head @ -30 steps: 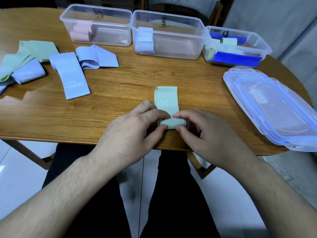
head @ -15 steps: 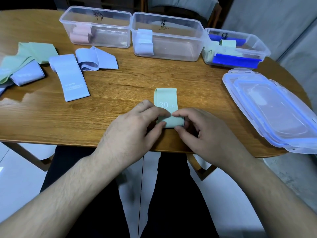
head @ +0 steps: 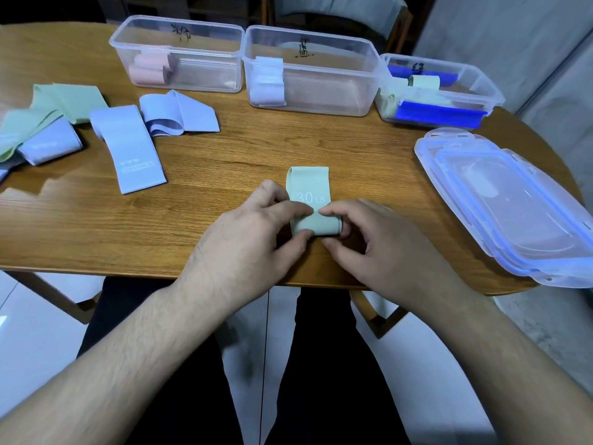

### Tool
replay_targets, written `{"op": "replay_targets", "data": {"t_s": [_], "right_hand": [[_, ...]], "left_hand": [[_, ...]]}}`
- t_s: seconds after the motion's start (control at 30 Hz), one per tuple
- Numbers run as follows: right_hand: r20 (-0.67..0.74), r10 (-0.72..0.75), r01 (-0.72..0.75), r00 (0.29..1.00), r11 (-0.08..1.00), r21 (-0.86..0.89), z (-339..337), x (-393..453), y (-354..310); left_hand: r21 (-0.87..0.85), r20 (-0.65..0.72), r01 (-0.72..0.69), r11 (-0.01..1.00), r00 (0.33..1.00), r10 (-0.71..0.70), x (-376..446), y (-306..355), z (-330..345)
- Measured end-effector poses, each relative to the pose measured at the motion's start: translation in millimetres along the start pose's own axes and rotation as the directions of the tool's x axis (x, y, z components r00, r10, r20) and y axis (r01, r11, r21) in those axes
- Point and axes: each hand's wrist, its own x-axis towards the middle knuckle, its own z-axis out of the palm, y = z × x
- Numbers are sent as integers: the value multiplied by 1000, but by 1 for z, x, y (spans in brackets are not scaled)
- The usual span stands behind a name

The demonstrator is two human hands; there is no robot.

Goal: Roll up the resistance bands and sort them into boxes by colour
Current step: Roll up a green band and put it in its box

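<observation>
Wooden bench [head: 224, 220], near edge: green band [head: 309, 200] marked "30 LB" lies half rolled, left hand [head: 253, 242] and right hand [head: 378, 248] each pinching one end of the roll between thumb and fingers, so the roll's ends are hidden. Along the far edge stand three clear boxes: pink-band box [head: 179, 53], lilac-band box [head: 311, 72], and green-band box [head: 439, 91], whose lid labels are illegible. Loose lilac bands [head: 128, 146] and green ones [head: 48, 107] lie left, partly cut off; stacked lids [head: 513, 203] right.
</observation>
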Motion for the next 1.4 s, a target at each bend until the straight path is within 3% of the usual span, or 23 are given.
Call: {"op": "replay_targets", "data": {"t_s": [0.2, 0.37, 0.9, 1.4], "right_hand": [[21, 7, -8, 1000, 999, 31, -2, 11, 2], [-10, -14, 14, 1000, 999, 32, -4, 12, -1], [25, 36, -39, 999, 994, 101, -4, -20, -16], [131, 64, -77, 989, 992, 98, -11, -9, -14]], "left_hand": [[97, 25, -46, 994, 999, 44, 6, -3, 2], [6, -13, -72, 997, 997, 73, 8, -8, 2], [-88, 52, -94, 992, 994, 99, -19, 0, -7], [-135, 81, -57, 989, 994, 68, -10, -2, -5]]}}
